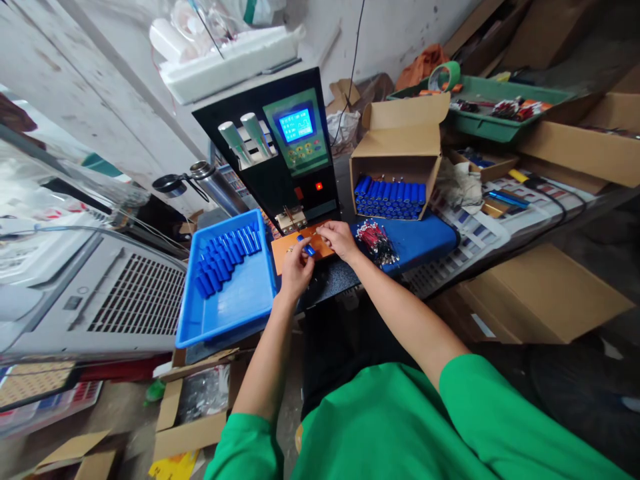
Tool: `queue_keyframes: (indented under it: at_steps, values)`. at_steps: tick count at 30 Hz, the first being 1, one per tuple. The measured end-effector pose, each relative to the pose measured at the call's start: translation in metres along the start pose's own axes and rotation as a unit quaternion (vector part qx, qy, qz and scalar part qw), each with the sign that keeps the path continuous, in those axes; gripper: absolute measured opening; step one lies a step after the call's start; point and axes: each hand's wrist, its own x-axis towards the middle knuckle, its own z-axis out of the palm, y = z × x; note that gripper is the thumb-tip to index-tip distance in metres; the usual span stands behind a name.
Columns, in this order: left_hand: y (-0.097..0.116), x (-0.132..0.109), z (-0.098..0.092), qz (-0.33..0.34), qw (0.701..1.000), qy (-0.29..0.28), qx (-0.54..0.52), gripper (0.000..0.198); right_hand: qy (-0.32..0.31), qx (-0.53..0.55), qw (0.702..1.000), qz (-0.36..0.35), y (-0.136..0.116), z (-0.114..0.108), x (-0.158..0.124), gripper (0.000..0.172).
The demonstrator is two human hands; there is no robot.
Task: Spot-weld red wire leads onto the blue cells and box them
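My left hand [297,268] is closed around a blue cylindrical battery [309,250] above an orange board [281,252]. Close beside it, my right hand [339,240] has its fingers pinched together near the battery's end; what they hold is too small to make out. Just beyond both hands stands a black spot welder [310,200] with a lit blue screen, its electrodes [291,219] over the board's far edge. To the right of my right hand lies a pile of red and black wire leads [376,241] with white connectors.
On the left, a blue tray [240,310] holds rows of blue batteries [225,259]. A cardboard box [400,143] at the right contains many more batteries [390,198]. Behind the tray are a steel flask [217,189] and its cup. A green tray [520,93] sits farther right.
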Motion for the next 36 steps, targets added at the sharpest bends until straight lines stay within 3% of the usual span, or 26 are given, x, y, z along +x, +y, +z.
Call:
queue_keyframes:
  at_steps: [6,10,18,27,36]
  values:
    - [0.01,0.014,-0.007,-0.084,0.992,0.06,-0.073,0.032,-0.001,-0.003,1.0,-0.003,0.002,0.001,0.002,0.036]
    - [0.01,0.027,-0.009,-0.065,0.994,0.057,-0.067,0.018,0.008,-0.027,1.0,-0.012,0.005,0.001,0.005,0.037]
    - [0.007,0.029,-0.002,-0.088,0.993,0.047,-0.068,0.017,0.008,-0.048,0.998,-0.039,0.008,0.003,0.007,0.035]
    - [-0.004,0.025,0.003,-0.07,0.996,0.054,0.028,0.019,0.034,-0.08,0.996,-0.029,0.008,0.008,0.006,0.029]
    - [-0.003,0.027,0.005,-0.09,0.994,0.061,0.021,0.021,0.047,-0.103,0.993,-0.041,0.003,0.022,0.009,0.03]
